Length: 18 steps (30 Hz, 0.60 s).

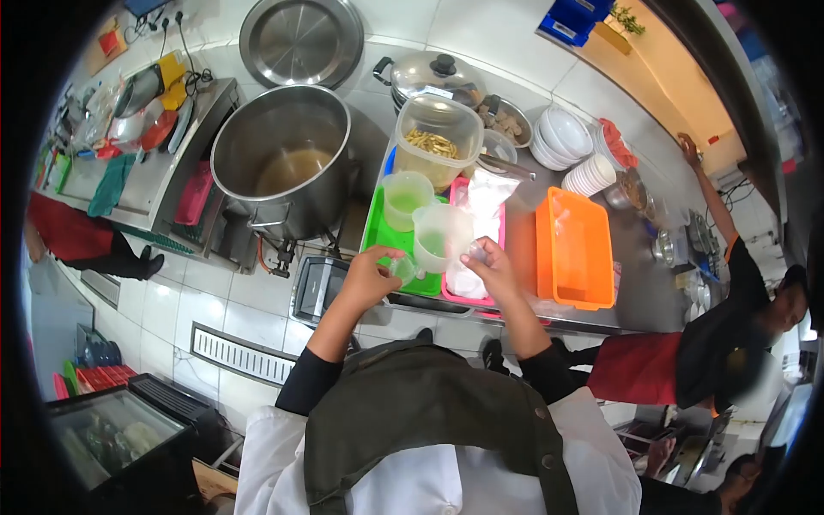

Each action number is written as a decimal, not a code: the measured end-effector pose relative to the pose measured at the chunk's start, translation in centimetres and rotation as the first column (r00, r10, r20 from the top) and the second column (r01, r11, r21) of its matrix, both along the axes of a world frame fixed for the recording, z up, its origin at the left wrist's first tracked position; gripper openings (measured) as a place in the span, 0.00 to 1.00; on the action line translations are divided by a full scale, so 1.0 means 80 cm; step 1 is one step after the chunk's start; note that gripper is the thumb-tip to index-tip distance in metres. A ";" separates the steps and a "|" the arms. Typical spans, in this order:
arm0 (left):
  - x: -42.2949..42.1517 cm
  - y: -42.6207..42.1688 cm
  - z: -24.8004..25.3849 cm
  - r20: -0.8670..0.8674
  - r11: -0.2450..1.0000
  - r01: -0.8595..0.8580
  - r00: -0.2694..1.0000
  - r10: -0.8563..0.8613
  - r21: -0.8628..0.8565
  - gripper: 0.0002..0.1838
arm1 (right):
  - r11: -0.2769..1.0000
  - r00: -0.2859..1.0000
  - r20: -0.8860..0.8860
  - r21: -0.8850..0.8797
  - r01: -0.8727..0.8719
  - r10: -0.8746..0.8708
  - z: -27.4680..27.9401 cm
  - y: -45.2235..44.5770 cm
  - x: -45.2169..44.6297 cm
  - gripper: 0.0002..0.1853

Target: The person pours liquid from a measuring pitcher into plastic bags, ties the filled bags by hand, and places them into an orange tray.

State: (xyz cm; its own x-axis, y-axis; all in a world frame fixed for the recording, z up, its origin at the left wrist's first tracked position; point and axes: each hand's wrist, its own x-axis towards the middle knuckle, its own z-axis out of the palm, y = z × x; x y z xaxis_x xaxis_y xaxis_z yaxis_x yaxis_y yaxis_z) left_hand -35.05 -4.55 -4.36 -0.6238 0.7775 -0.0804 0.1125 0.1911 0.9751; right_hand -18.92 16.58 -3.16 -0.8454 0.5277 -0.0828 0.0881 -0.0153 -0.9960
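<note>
My left hand is closed on a small clear cup, near the front edge of a green tray. Between my hands, a translucent measuring jug stands in front of another translucent jug. My right hand has its fingers pinched beside the front jug; a small clear item seems to be between them, too small to make out. White bags lie in a pink tray just beyond that hand.
A large steel pot stands at the left. Behind the jugs is a clear tub with yellow pieces. An orange bin, stacked white bowls and paper cups are at the right. A co-worker is at far right, another person at far left.
</note>
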 end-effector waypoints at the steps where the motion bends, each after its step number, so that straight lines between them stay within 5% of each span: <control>1: -0.001 -0.004 0.007 0.069 1.000 0.002 0.998 -0.002 -0.001 0.24 | 1.000 1.000 -0.018 0.017 -0.015 0.016 -0.004 -0.004 -0.004 0.09; 4: -0.004 -0.025 0.056 0.271 0.998 0.040 0.961 -0.049 0.039 0.24 | 0.988 0.994 -0.056 -0.115 -0.100 0.094 -0.029 -0.016 -0.017 0.10; 8: -0.005 -0.046 0.113 0.389 0.995 0.071 0.917 -0.091 0.065 0.24 | 0.976 0.976 -0.007 -0.005 -0.216 0.216 -0.077 -0.043 -0.038 0.13; 10: -0.001 -0.046 0.147 0.384 0.995 0.065 0.919 -0.087 0.071 0.25 | 0.915 0.986 0.005 0.372 -0.158 0.168 -0.090 -0.053 -0.038 0.14; 12: 0.006 -0.041 0.176 0.350 0.996 0.052 0.934 -0.074 0.070 0.25 | 0.715 0.996 0.057 0.693 -0.088 0.067 -0.088 -0.059 -0.033 0.15; 15: 0.016 -0.025 0.205 0.348 0.996 0.055 0.934 -0.078 0.077 0.25 | 0.630 0.992 -0.066 0.767 0.118 -0.105 -0.045 -0.056 -0.022 0.13; 17: 0.027 -0.001 0.220 0.344 0.994 0.082 0.934 -0.100 0.067 0.24 | 0.939 0.997 -0.068 0.344 0.000 0.024 0.023 -0.043 -0.003 0.13; 18: 0.033 0.013 0.220 0.343 0.992 0.104 0.931 -0.122 0.073 0.24 | 0.993 0.992 -0.094 0.091 -0.070 0.078 0.053 -0.035 0.007 0.14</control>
